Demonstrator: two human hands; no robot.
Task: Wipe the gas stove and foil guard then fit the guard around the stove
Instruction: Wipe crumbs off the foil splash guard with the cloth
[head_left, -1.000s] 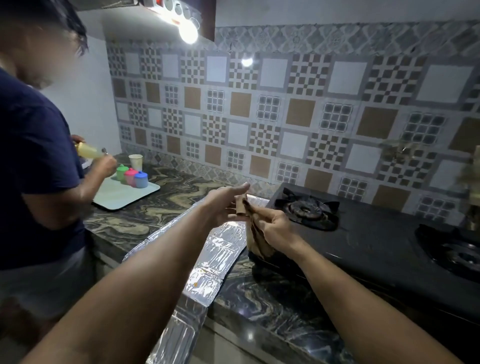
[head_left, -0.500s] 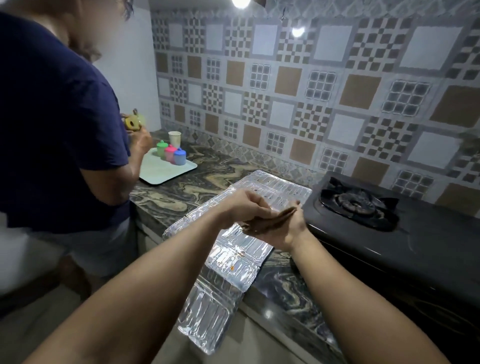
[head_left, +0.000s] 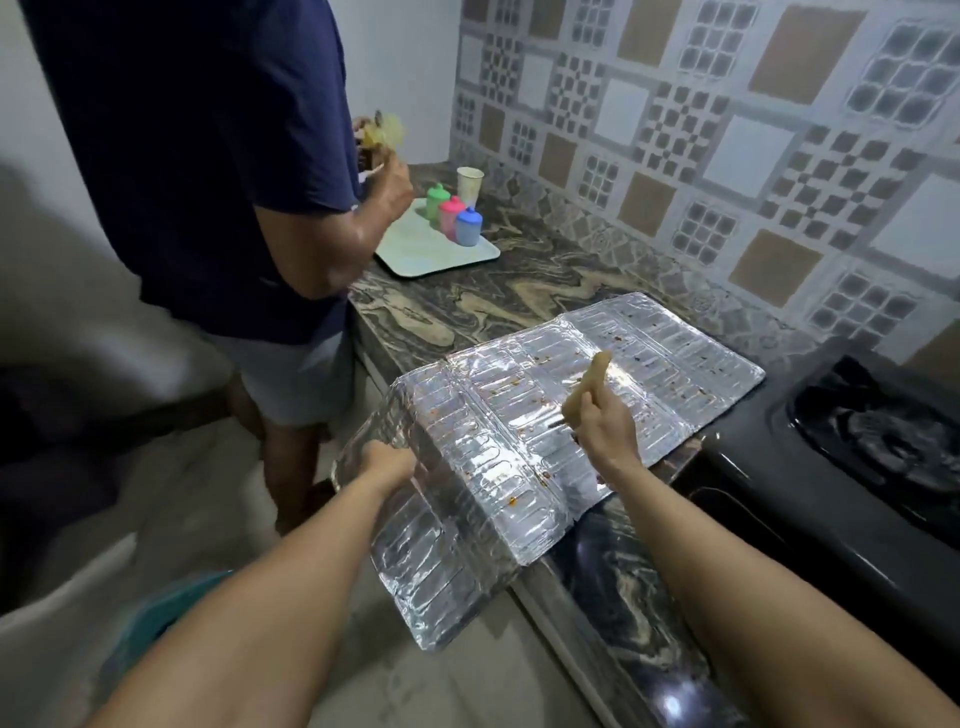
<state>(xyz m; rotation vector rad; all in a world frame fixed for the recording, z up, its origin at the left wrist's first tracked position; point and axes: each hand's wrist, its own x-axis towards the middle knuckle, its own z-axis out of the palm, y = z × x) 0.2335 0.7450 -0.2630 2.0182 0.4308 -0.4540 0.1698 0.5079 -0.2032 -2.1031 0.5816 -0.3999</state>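
The silver foil guard (head_left: 524, 441) lies flat on the marbled counter, its near panels hanging over the counter's front edge, with brown and orange specks across it. My left hand (head_left: 387, 465) grips the guard's overhanging left edge. My right hand (head_left: 605, 423) is over the guard's middle, shut on a folded tan cloth (head_left: 589, 384) that points up and away from me. The black gas stove (head_left: 831, 467) sits at the right, touching the guard's far right corner, one burner (head_left: 883, 431) showing.
Another person in a dark blue shirt (head_left: 208, 156) stands at the left by the counter. A pale tray (head_left: 436, 249) holds green, pink and blue small containers (head_left: 454, 218) with a paper cup (head_left: 470, 184) behind. A teal item (head_left: 156, 613) sits on the floor. Patterned tile wall behind.
My hands have parted: the left went down to take hold of the guard's overhanging edge, the right carried the cloth over the guard's middle. The view has tilted down and left.
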